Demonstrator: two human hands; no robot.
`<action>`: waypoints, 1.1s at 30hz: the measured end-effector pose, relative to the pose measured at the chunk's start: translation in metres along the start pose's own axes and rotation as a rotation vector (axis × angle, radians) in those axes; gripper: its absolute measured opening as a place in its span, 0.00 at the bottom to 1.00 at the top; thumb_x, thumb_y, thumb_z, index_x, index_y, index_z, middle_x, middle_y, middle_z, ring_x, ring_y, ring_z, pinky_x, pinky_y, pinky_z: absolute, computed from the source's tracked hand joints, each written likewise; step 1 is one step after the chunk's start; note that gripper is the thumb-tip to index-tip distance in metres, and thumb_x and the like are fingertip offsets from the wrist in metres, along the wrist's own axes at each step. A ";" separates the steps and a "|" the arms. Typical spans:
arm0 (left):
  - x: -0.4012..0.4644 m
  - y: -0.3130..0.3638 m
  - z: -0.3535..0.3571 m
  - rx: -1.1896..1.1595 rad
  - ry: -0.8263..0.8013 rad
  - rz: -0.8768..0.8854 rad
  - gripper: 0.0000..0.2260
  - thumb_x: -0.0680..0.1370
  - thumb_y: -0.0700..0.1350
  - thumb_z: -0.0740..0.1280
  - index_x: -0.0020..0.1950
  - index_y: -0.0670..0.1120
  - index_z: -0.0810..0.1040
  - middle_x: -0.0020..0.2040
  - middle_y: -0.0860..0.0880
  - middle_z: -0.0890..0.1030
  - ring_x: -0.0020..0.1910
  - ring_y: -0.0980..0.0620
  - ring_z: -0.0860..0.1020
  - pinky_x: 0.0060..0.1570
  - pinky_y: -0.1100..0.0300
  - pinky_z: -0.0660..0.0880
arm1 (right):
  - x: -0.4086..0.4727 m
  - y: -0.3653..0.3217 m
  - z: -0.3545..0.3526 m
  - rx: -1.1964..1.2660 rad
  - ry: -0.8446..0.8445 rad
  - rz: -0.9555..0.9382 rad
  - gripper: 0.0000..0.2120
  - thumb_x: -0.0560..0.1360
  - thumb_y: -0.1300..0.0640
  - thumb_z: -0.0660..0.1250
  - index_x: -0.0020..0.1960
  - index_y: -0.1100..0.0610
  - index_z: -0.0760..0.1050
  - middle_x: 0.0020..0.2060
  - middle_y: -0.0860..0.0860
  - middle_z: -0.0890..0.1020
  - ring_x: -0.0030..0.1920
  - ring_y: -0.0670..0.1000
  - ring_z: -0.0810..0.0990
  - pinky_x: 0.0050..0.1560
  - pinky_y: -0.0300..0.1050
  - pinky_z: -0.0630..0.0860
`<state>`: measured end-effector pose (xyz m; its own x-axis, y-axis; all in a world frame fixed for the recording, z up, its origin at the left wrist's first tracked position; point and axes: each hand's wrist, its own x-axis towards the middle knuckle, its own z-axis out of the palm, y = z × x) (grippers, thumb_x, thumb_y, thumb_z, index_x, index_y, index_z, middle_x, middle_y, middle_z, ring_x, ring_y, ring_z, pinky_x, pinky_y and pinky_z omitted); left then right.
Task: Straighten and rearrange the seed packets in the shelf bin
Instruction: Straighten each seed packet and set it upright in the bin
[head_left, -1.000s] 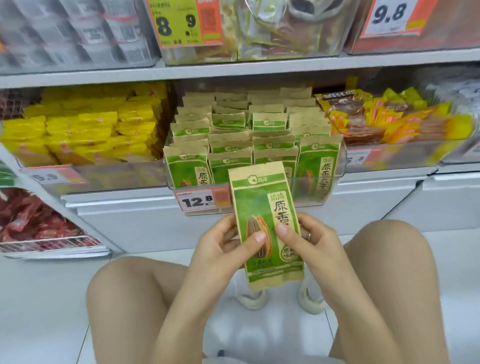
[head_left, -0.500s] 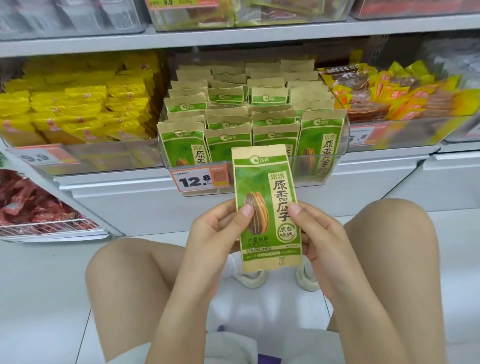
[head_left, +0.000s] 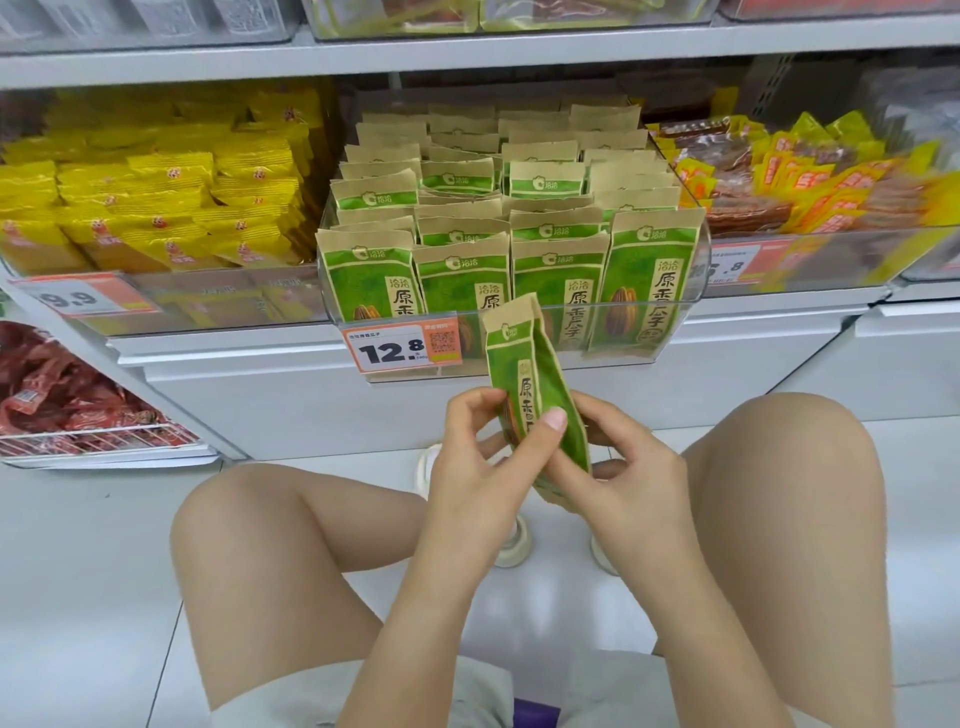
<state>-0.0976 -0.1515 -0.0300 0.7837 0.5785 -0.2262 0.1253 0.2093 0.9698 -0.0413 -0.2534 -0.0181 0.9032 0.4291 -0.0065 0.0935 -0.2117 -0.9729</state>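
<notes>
I hold one green and tan seed packet upright in front of the shelf, turned so its face points left and its side edge faces me. My left hand grips it from the left, thumb across the front. My right hand holds it from the right, fingers curled behind its lower part. Just beyond stands the clear shelf bin, filled with several rows of the same packets standing upright. The packet's bottom is hidden by my hands.
A 12.8 price tag hangs on the bin's front. Yellow snack bags fill the bin to the left, orange and red packs the one to the right. Red packs lie lower left. My knees flank my hands above the white floor.
The packet faced me flat before; now it is twisted edge-on, face to the left. My hands have shifted round it, and the shelf has drawn closer.
</notes>
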 end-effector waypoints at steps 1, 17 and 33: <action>0.001 -0.001 -0.001 -0.037 0.014 -0.020 0.25 0.64 0.58 0.74 0.56 0.51 0.74 0.56 0.55 0.81 0.53 0.57 0.82 0.54 0.60 0.78 | 0.000 0.000 0.000 -0.045 -0.041 -0.027 0.13 0.67 0.49 0.73 0.50 0.36 0.79 0.44 0.39 0.83 0.45 0.43 0.82 0.40 0.36 0.78; -0.002 0.002 -0.012 -0.053 -0.148 -0.109 0.21 0.70 0.59 0.73 0.56 0.46 0.77 0.47 0.49 0.82 0.46 0.49 0.80 0.52 0.46 0.76 | 0.022 -0.016 0.006 0.384 -0.106 0.180 0.20 0.65 0.44 0.68 0.46 0.60 0.74 0.37 0.47 0.79 0.41 0.43 0.79 0.48 0.36 0.76; 0.003 -0.004 -0.022 -0.183 -0.211 -0.035 0.27 0.63 0.51 0.76 0.60 0.48 0.75 0.59 0.46 0.82 0.57 0.49 0.81 0.53 0.59 0.77 | 0.017 -0.007 0.000 0.483 -0.203 0.217 0.16 0.68 0.50 0.69 0.51 0.58 0.74 0.44 0.51 0.82 0.46 0.46 0.81 0.47 0.36 0.77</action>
<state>-0.1092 -0.1329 -0.0368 0.8925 0.3955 -0.2170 0.0579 0.3766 0.9246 -0.0263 -0.2446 -0.0116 0.7773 0.5907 -0.2164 -0.3307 0.0910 -0.9393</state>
